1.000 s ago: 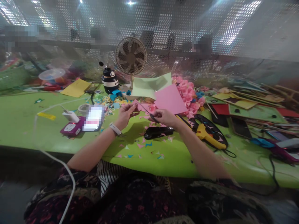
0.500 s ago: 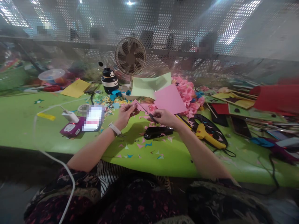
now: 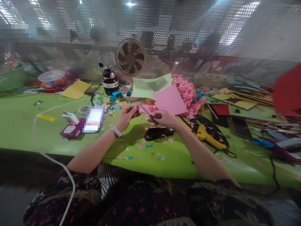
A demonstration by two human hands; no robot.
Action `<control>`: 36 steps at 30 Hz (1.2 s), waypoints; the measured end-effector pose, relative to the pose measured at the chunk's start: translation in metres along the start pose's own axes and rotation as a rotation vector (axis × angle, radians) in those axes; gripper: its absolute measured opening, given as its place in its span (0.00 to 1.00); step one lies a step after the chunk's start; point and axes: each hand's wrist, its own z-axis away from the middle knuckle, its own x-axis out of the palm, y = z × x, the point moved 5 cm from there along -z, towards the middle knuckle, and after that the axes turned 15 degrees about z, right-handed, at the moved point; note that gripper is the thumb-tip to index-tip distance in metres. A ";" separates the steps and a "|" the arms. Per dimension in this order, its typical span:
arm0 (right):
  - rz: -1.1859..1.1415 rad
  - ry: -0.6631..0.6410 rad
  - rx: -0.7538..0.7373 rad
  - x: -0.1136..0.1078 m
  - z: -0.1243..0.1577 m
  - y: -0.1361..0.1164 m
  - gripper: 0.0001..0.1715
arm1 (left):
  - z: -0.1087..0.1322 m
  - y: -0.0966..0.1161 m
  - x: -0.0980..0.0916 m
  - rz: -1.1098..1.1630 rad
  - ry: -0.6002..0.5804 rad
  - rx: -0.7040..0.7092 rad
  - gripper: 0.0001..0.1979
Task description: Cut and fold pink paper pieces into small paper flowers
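Note:
My left hand (image 3: 127, 115), with a white watch on its wrist, pinches a small piece of pink paper (image 3: 140, 107). My right hand (image 3: 162, 118) is closed around the handles of a pair of scissors (image 3: 152, 118), whose blades point up and left against the pink piece. Just beyond the hands, a larger pink sheet (image 3: 170, 102) leans on a heap of pink paper petals (image 3: 188, 91). Under my right hand a black stapler (image 3: 158, 134) lies on the green table (image 3: 138, 168), among small pink and blue scraps.
A small fan (image 3: 131, 58) and a dark bottle (image 3: 109, 82) stand at the back. To the left lie a lit phone (image 3: 93, 120) and a purple power strip (image 3: 71, 129) with a white cable. A yellow glue gun (image 3: 209, 137) lies at right, near a red sheet (image 3: 288, 94).
The red sheet at far right has risen and shifted right. Both my hands stay nearly in place, still holding the pink paper and scissors.

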 end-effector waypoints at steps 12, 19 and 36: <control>0.046 -0.009 0.027 -0.002 0.002 -0.005 0.34 | 0.001 -0.005 0.001 -0.043 -0.042 -0.011 0.17; 0.022 -0.013 0.015 -0.002 0.002 -0.005 0.34 | 0.005 -0.005 0.004 0.085 0.036 -0.092 0.12; 0.037 -0.073 0.022 0.005 -0.003 0.006 0.32 | 0.005 -0.018 0.001 0.239 0.135 -0.382 0.11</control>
